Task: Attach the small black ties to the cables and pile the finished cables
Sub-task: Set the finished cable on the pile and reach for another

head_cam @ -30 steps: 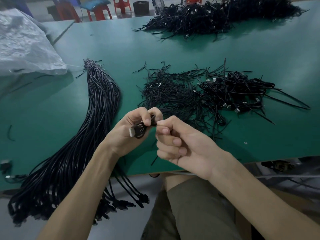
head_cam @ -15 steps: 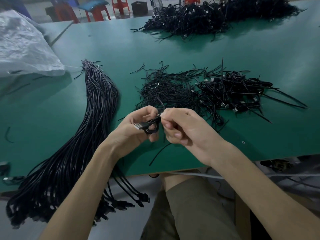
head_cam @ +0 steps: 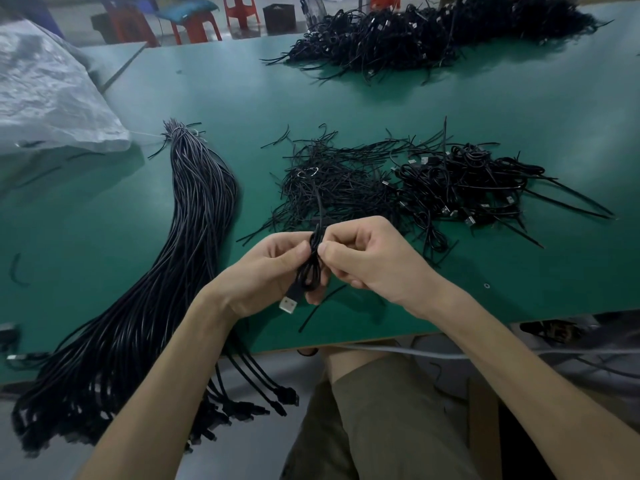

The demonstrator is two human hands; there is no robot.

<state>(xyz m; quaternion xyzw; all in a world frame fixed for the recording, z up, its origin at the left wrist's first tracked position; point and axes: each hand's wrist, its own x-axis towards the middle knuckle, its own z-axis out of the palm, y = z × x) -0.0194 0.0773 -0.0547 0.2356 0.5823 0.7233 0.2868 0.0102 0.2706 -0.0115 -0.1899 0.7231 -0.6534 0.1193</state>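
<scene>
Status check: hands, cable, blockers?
Left hand grips coiled USB cable. Right hand pinches black tie at the coil. Nothing blocking.

Olive shorts (head_cam: 381, 427) (plain); bare forearms (head_cam: 166, 375)

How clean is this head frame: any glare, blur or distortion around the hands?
Head view: left hand, right hand and the coiled cable are sharp; pale sheen washes the table toward the far pile; the plastic bag is nearly blown out; wide-angle stretch at the corners.
</scene>
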